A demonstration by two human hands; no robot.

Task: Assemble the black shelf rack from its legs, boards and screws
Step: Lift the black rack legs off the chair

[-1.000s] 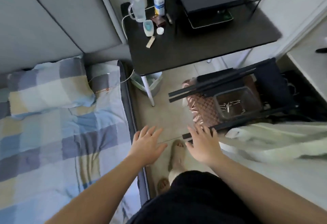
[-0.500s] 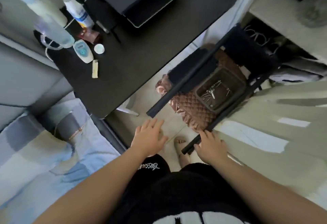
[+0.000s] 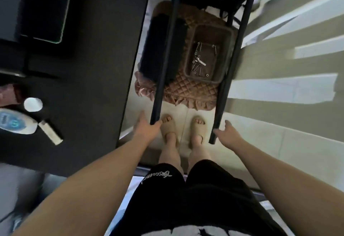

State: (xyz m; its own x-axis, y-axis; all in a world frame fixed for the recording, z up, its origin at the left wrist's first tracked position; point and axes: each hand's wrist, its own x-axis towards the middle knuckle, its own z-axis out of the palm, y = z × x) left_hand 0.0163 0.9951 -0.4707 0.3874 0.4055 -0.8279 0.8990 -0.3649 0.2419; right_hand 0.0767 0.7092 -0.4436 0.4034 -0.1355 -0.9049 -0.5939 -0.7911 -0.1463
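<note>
In the head view the half-built rack lay tipped, its left leg (image 3: 163, 68) and right leg (image 3: 229, 79) running from twelve o'clock down toward the person's feet, over a quilted cushion (image 3: 186, 90) and the basket (image 3: 226, 57) of screws (image 3: 200, 60). The left hand (image 3: 147, 129) kept a wide grip, that leg's end resting in the fork of the thumb. The right hand (image 3: 229, 133), fingers spread and holding nothing, hung just beside the other end, at its three o'clock. I judged both should close fully and lift together, clear of the bench (image 3: 93, 77) at nine o'clock.
</note>
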